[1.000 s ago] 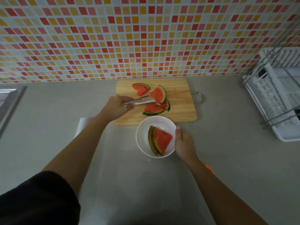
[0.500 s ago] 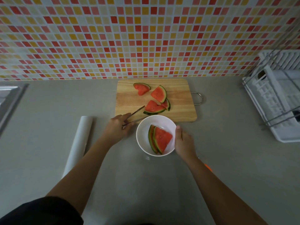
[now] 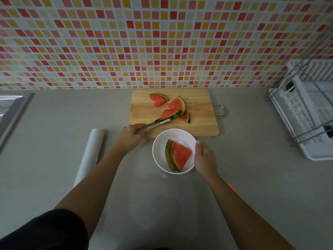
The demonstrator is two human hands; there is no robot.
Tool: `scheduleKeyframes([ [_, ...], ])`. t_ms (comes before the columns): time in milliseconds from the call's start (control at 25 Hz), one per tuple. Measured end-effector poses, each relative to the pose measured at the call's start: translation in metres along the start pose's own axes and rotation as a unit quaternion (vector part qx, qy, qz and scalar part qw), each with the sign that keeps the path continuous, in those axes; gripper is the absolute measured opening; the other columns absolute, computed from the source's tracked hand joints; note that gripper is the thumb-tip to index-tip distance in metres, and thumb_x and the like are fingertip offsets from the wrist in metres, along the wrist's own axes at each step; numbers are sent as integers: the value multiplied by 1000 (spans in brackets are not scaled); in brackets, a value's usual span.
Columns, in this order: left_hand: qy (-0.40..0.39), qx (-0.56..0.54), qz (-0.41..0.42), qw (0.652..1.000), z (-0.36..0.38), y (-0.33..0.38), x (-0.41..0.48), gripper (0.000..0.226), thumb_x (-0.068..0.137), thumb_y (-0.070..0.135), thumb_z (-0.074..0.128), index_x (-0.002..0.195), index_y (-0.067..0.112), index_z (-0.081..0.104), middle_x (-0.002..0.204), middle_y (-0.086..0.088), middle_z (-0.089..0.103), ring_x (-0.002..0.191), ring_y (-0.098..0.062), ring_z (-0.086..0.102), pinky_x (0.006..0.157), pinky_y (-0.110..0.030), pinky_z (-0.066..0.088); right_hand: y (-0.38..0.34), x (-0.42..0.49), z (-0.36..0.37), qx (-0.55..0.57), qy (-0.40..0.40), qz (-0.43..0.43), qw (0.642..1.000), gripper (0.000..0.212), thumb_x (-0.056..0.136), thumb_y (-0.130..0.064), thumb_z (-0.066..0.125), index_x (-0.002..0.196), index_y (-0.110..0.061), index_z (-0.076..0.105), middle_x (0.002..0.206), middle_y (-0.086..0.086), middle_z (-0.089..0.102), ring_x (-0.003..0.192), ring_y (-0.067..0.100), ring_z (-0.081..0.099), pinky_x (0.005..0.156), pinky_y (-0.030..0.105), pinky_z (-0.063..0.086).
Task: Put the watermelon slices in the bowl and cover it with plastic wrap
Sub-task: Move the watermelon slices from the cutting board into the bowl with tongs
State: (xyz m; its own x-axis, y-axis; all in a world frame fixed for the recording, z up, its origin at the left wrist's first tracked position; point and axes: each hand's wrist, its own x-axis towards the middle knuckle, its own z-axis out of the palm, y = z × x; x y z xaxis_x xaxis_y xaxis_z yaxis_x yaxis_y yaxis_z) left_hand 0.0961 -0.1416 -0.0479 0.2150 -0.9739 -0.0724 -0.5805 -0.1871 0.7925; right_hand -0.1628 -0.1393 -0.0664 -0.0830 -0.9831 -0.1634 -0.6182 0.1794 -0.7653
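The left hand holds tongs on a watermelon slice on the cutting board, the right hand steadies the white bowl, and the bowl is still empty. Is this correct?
Not quite: the bowl is not empty. The head view shows two slices already lying in it. The rest holds: the left hand holds tongs on a slice on the cutting board, and the right hand steadies the bowl.

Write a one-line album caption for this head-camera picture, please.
Left hand grips a watermelon slice with tongs on the cutting board; right hand steadies the white bowl.
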Motion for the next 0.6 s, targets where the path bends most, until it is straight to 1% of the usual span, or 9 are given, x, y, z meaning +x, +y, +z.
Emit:
scheduleKeyframes([
  [40, -13, -50, -26, 998, -1, -2, 1, 16, 90, 28, 62, 100, 24, 73, 71, 6, 64, 62, -3, 53, 64, -24, 42, 0, 0, 0, -1, 2, -1, 1000, 48, 97, -39, 28, 59, -17, 47, 64, 8, 55, 64, 25, 48, 63, 32, 33],
  [120, -19, -134, -68, 988, -4, -5, 2, 19, 90, 27, 61, 102, 20, 73, 67, 5, 56, 55, -7, 45, 58, -23, 39, 0, 0, 0, -2, 6, -2, 1000, 49, 97, -39, 28, 56, -17, 44, 58, 2, 53, 61, 24, 46, 61, 32, 32],
  [200, -13, -185, -93, 978, -5, -6, 1, 20, 91, 24, 60, 103, 14, 73, 64, 6, 52, 53, -10, 38, 52, -20, 35, 1, 0, 0, -5, 4, 2, 1000, 50, 97, -39, 28, 54, -18, 42, 55, -6, 47, 60, 23, 45, 61, 32, 31],
  [320, -20, -226, -88, 970, -10, -1, -4, 20, 93, 20, 57, 90, 5, 70, 53, 13, 48, 47, -8, 33, 49, -19, 30, 1, 1, 0, -5, 3, 0, 1000, 50, 97, -40, 27, 56, -16, 45, 57, -2, 49, 63, 26, 48, 62, 32, 33],
  [360, -24, -238, -77, 968, -13, 2, -7, 20, 94, 18, 56, 83, 7, 69, 54, 11, 46, 46, -8, 32, 49, -21, 29, 2, 2, 1, -2, 4, -2, 1000, 50, 97, -40, 27, 59, -15, 47, 58, 0, 50, 64, 26, 49, 62, 32, 33],
  [440, -33, -264, -46, 963, -22, 8, -18, 25, 94, 17, 55, 72, 19, 69, 58, 7, 43, 47, -8, 30, 49, -20, 27, 2, 1, 1, 1, 3, -6, 1000, 51, 97, -41, 26, 63, -11, 51, 60, 1, 52, 65, 27, 51, 63, 33, 35],
  [480, -42, -268, -27, 962, -29, 11, -25, 22, 92, 20, 57, 75, 23, 70, 59, 9, 44, 48, -8, 30, 48, -18, 28, 2, 1, 1, 1, 1, -5, 1000, 52, 96, -41, 26, 64, -11, 53, 59, 0, 52, 65, 27, 52, 63, 33, 36],
  [520, -53, -259, -10, 964, -36, 13, -34, 17, 90, 25, 57, 83, 26, 73, 61, 11, 47, 49, -7, 32, 47, -15, 29, 2, 1, 1, 3, -2, -1, 1000, 54, 96, -42, 25, 65, -10, 54, 58, -2, 52, 66, 26, 52, 63, 33, 37],
  [600, -71, -174, 34, 982, -49, 14, -53, 24, 88, 35, 58, 106, 26, 71, 66, 15, 57, 51, -4, 42, 50, -12, 34, 2, 1, 1, 11, -5, 6, 1000, 56, 96, -44, 25, 70, -7, 57, 58, -5, 51, 66, 26, 53, 64, 34, 38],
])
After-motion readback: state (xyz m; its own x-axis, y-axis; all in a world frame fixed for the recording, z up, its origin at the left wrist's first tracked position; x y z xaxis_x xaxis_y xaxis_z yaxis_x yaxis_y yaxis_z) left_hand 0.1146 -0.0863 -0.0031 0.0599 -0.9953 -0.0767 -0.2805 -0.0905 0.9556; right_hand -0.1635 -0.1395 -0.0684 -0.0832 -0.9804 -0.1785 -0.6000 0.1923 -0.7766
